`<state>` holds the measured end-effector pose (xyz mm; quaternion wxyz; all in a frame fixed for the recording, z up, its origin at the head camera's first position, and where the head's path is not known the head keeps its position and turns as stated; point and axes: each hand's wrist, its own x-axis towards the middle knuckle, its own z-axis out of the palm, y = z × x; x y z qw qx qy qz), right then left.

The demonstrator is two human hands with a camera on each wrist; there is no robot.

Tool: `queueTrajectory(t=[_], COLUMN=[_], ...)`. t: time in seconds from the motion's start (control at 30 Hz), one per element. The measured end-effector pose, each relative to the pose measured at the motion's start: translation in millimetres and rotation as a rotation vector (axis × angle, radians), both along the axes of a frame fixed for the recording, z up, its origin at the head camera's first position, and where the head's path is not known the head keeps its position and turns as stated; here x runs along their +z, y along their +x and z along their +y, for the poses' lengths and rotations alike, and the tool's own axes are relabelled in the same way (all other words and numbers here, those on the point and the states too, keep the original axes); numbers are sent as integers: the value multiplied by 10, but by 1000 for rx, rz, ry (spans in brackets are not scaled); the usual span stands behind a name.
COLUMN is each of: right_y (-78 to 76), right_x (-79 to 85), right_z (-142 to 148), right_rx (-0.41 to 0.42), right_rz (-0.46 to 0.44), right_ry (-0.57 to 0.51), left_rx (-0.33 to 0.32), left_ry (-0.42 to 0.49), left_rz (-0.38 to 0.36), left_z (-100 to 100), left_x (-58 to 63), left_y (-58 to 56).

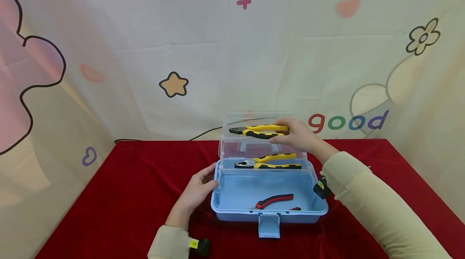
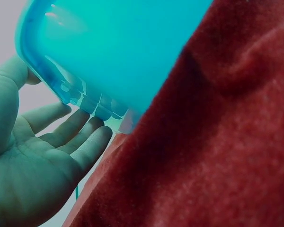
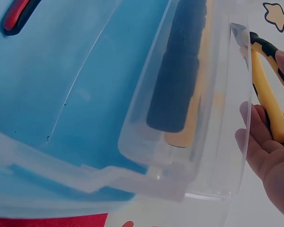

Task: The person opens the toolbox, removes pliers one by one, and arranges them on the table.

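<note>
My right hand (image 1: pixel 299 134) grips the handles of yellow-and-black combination pliers (image 1: pixel 263 128), raised over the back of a blue toolbox (image 1: pixel 239 215). Their grey jaws point left. A second pair of yellow-and-black pliers (image 1: pixel 277 166) lies in the clear tray (image 1: pixel 232 173). In the right wrist view, the held pliers (image 3: pixel 267 99) have their handles spread between thumb and fingers, beyond the clear plastic. At the toolbox's left side, my left hand (image 1: pixel 196 190) touches the rim and wall with thumb and extended fingers. In the left wrist view its fingertips (image 2: pixel 100 135) lie along the box edge.
Inside the box bottom is a red-and-black handled tool (image 1: pixel 274 200), its head partly hidden by the front wall. A blue latch (image 1: pixel 269 226) hangs open in front. Red cloth (image 1: pixel 145 182) covers the table, with a printed curtain (image 1: pixel 203 49) behind. A dark cable (image 1: pixel 205 132) runs along the back.
</note>
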<state>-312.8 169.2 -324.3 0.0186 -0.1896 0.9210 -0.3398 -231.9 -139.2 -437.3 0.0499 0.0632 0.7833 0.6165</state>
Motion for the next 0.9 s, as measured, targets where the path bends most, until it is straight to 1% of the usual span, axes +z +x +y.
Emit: queueTrajectory(t=[0.2, 0.33, 0.5, 0.7, 0.9], right_y=[39, 83, 119, 154, 220], right_x=[-16, -23, -29, 5, 2], right_z=[60, 99, 146, 211, 274], right_rx=[-33, -46, -69, -92, -87], right_rz=[4, 5, 14, 28, 45], right_ry=[-22, -50, -73, -90, -111], left_rx=[16, 13, 12, 8, 5], left_ry=[22, 32, 17, -15, -25], left_rz=[-3, -3, -1, -2, -9], left_z=[8, 8, 0, -1, 4], left_x=[19, 23, 12, 21, 11], left_y=[3, 13, 16, -14, -1])
